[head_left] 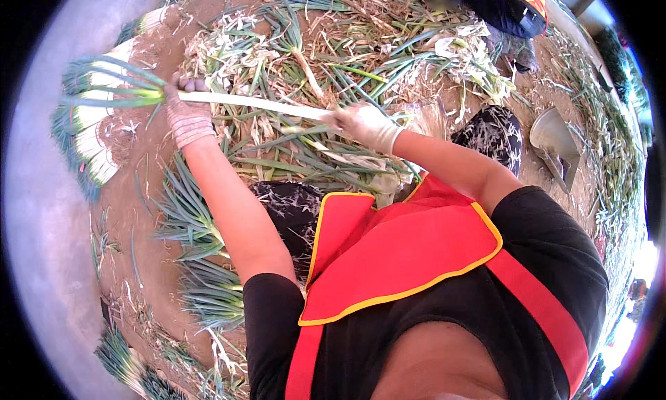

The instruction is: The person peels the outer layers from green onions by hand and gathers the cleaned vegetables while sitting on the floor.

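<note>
A long green onion [255, 102] with a bare white shank stretches across in front of me. My left hand [188, 109], in a soiled knit glove, grips it at the neck, where the green leaves [125, 90] fan out to the left. At the root end my right hand [362, 123], in a whiter glove, closes around the tip; the fingers there are slightly blurred. Under both hands lies a heap of peeled leaves and husks [270, 145]. Another onion with a brown, unpeeled shank [308, 75] rests on the heap just beyond.
Bundled onions [93, 135] line the left edge of the dirt floor beside a pale wall or slab [41, 202]. More leafy onions [208, 293] lie by my left arm. A metal scoop-like object [556, 140] sits on the right. Another person [499, 7] is at the top right.
</note>
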The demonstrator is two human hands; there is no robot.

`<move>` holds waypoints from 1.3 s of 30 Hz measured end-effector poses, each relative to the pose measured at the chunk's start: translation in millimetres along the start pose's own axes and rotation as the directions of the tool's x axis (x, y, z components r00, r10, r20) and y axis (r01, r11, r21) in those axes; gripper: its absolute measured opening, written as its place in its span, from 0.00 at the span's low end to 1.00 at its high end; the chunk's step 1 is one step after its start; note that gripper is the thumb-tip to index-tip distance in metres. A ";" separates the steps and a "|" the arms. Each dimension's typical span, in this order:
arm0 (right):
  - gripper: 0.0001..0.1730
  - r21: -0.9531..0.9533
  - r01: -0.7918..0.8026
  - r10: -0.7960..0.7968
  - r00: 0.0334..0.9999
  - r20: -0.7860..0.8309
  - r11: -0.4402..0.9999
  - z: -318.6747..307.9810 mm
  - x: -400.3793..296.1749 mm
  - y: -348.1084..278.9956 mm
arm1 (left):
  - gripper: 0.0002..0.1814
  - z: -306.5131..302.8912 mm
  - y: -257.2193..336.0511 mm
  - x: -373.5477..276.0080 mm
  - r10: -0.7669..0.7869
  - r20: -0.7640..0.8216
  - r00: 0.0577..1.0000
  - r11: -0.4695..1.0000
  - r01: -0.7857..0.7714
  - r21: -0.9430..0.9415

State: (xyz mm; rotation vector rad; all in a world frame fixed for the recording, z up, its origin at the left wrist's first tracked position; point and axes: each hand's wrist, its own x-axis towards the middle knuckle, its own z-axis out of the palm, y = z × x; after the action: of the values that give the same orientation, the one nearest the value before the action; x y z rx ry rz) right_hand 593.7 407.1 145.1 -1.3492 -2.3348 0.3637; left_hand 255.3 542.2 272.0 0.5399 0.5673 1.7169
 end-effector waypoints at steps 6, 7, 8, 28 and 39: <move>0.14 -0.411 -0.341 0.507 0.754 0.417 0.845 64.9 -68.9 136.5 | 0.18 -27.0 23.2 19.0 0.012 -0.016 1.000 0.996 -0.011 0.084; 0.12 -0.468 -0.264 0.484 0.751 0.450 0.844 56.4 -62.4 141.3 | 0.19 -9.3 9.3 10.5 0.025 0.001 1.000 1.000 -0.025 0.014; 0.11 -0.511 -0.172 0.452 0.742 0.495 0.842 45.7 -58.6 133.5 | 0.20 -6.9 7.2 4.0 0.010 -0.022 1.000 1.000 -0.010 0.013; 0.22 0.861 -0.509 -0.108 0.857 0.505 -0.009 -11.1 29.3 -30.0 | 0.23 -0.7 -32.4 -0.5 -0.160 -0.152 0.975 0.987 0.162 -0.004; 0.18 0.780 -0.325 0.151 0.945 0.290 0.534 -37.1 -11.4 -93.7 | 0.20 -60.2 -21.8 25.2 -0.266 -0.192 0.945 0.941 0.211 -0.266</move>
State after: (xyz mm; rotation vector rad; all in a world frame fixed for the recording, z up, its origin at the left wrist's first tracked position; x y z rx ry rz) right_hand 545.4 351.3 214.7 -1.1311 -1.6474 1.5224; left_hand 228.8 565.8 213.1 0.0953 0.5485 1.5930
